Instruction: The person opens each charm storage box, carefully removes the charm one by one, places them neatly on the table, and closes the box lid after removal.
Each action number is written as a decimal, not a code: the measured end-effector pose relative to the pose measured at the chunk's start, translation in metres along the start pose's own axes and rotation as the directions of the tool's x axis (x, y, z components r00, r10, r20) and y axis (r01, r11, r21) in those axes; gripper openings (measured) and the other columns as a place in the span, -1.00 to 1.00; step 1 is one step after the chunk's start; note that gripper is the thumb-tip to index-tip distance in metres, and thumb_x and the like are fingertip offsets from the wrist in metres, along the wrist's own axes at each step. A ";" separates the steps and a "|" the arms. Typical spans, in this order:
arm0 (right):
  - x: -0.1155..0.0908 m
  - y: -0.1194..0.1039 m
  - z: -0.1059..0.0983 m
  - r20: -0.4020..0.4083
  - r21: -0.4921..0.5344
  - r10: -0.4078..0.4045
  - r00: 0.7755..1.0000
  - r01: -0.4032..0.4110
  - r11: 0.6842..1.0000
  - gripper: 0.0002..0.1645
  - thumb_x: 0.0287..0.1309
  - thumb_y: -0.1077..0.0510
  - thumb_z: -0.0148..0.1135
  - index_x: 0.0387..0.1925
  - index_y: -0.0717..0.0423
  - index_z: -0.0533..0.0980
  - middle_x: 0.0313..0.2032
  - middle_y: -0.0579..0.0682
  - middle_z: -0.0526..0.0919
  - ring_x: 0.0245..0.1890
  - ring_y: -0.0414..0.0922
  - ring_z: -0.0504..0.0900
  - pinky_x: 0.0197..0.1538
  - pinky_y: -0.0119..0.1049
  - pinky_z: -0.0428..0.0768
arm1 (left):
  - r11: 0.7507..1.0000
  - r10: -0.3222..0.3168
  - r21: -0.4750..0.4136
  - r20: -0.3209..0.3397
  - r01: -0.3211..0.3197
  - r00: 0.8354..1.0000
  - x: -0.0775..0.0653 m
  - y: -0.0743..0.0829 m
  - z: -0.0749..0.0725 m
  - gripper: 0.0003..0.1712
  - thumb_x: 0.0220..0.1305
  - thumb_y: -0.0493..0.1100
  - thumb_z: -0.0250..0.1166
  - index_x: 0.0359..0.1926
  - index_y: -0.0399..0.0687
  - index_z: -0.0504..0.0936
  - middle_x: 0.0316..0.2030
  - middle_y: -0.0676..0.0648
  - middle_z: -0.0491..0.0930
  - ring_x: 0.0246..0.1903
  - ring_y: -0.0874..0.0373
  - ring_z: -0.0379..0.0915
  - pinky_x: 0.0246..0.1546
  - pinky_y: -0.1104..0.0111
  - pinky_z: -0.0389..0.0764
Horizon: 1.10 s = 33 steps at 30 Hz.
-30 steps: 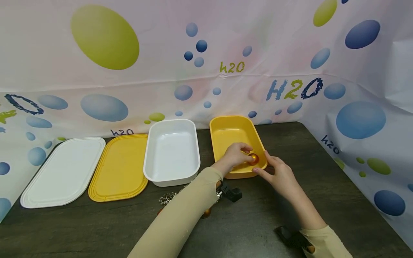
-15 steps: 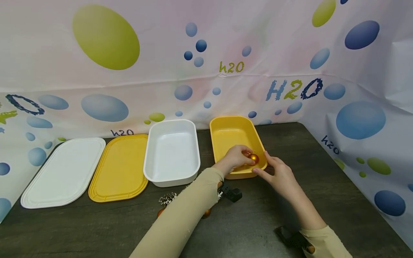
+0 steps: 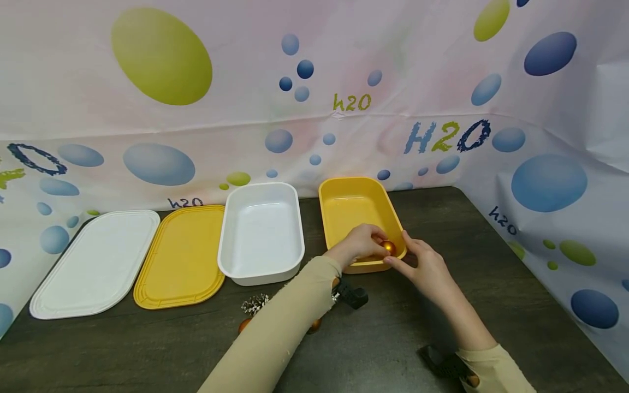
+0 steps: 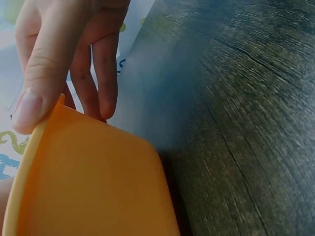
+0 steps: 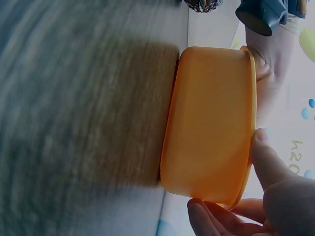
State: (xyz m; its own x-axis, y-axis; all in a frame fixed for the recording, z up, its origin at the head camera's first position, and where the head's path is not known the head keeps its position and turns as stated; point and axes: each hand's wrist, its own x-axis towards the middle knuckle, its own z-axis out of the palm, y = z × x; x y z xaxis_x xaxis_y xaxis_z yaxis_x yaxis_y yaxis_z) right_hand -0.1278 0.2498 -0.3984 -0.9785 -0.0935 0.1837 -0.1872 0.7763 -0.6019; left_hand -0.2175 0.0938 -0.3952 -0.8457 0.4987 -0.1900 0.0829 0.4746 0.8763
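In the head view, my left hand [image 3: 362, 243] reaches into the yellow plastic container [image 3: 350, 206]. Its thumb and fingers pinch a shiny orange-gold Christmas ball [image 3: 389, 247] near the front right corner. My right hand [image 3: 428, 267] grips that same corner from outside. The right wrist view shows the right thumb [image 5: 266, 155] against the rim, with the other fingers round the side of the container [image 5: 209, 123]. In the left wrist view, the right hand [image 4: 74, 54] appears at the container's rim, while the left hand is mostly out of sight.
A white container [image 3: 260, 234] stands left of the yellow one. Farther left lie a yellow lid [image 3: 182, 256] and a white lid [image 3: 98, 262]. Partly behind my left sleeve are a pine cone [image 3: 254, 304], an orange ball [image 3: 244, 325] and a darker gold ball [image 3: 315, 326].
My left hand and the Christmas ball have shifted slightly toward the container's front right corner. The right hand keeps its hold on the corner.
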 end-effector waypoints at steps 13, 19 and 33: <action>0.003 -0.004 -0.006 0.006 0.005 0.004 1.000 -0.004 1.000 -0.04 0.14 -0.08 0.31 0.36 0.38 0.14 0.06 0.38 0.43 -0.03 0.21 0.56 -0.06 -0.02 0.59 | 1.000 -0.009 -0.003 -0.002 0.009 1.000 0.000 0.004 -0.004 -0.72 0.12 -0.24 0.42 -0.13 -0.22 0.64 -0.31 0.00 0.55 -0.31 0.15 0.41 -0.23 0.44 0.54; 0.003 -0.006 -0.007 0.022 0.015 0.012 1.000 -0.012 1.000 -0.05 0.15 -0.06 0.31 0.37 0.38 0.13 0.05 0.38 0.43 -0.03 0.20 0.56 -0.05 -0.02 0.59 | 0.999 -0.020 -0.035 -0.096 0.017 0.995 0.000 0.007 -0.005 -0.70 0.11 -0.20 0.44 -0.13 -0.18 0.62 -0.32 0.01 0.52 -0.30 0.14 0.40 -0.20 0.42 0.53; 0.004 -0.011 -0.010 0.039 0.014 0.030 0.999 -0.031 0.999 -0.03 0.14 -0.11 0.29 0.36 0.40 0.13 0.05 0.40 0.43 -0.06 0.17 0.58 -0.08 -0.05 0.61 | 0.984 0.163 0.098 -0.141 -0.150 0.977 -0.027 0.020 -0.037 -0.61 0.14 -0.12 0.41 -0.02 -0.14 0.62 -0.16 0.00 0.58 -0.24 0.17 0.46 -0.20 0.49 0.53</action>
State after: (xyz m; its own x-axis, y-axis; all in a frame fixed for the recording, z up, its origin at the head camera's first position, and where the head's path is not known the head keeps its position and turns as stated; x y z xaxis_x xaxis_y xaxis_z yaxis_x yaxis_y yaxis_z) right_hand -0.1293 0.2472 -0.3836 -0.9863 -0.0944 0.1350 -0.1583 0.7697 -0.6184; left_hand -0.2127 0.0626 -0.3559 -0.8865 0.4624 0.0194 0.2602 0.4632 0.8472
